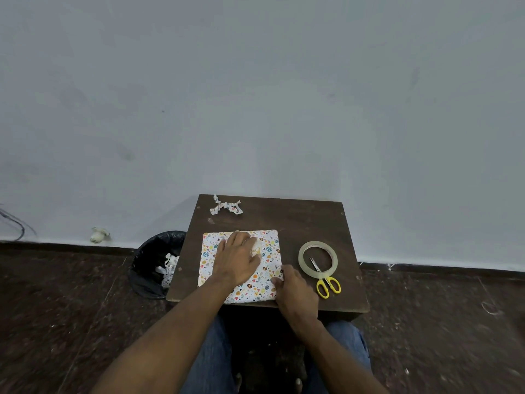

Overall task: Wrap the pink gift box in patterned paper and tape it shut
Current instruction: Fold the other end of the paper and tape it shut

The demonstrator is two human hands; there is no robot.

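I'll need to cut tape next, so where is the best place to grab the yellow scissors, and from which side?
Take the scissors by the yellow handle loops, coming from the near right side. The loops lie toward the person, clear on the table, while the blades point away and rest inside the tape roll. The right hand, now at the wrapped box's edge, is probably closest.

Left hand (237,258) presses flat on patterned paper (265,282).
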